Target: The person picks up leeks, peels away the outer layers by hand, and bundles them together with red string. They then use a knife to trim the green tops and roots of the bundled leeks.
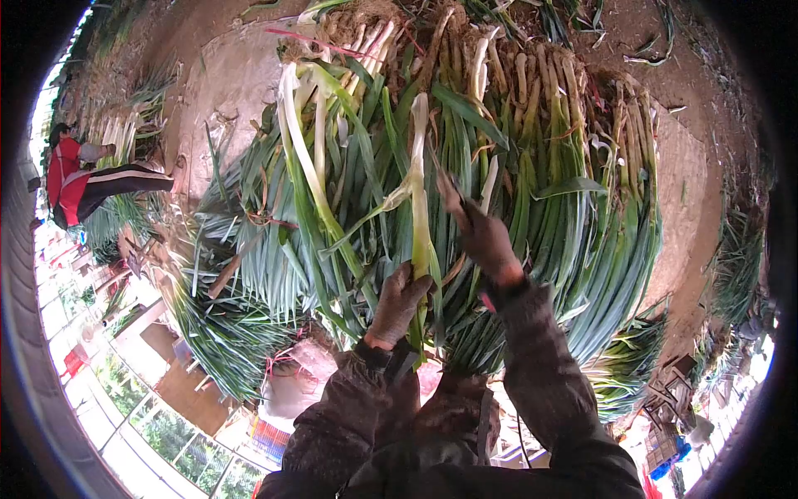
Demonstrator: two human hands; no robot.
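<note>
My left hand (397,308), in a dirty glove, is closed around the green lower part of a leek (421,220). The stalk points away from me, its pale root end trimmed, and a loose leaf bends off its side. In my gloved right hand (489,243) is a knife (451,198), whose thin blade points up and left, close beside the stalk. Under both hands spreads a large pile of leeks (573,158), roots at the far side and green leaves towards me. Several paler, cleaned leeks (309,158) lie on top at the left.
Another leek heap (224,333) lies at the lower left, with more leeks (623,374) at the lower right. A person in red (71,179) bends over leeks at the far left. Pale sheeting (237,83) covers part of the dirt floor. Red ties (312,41) cross the roots.
</note>
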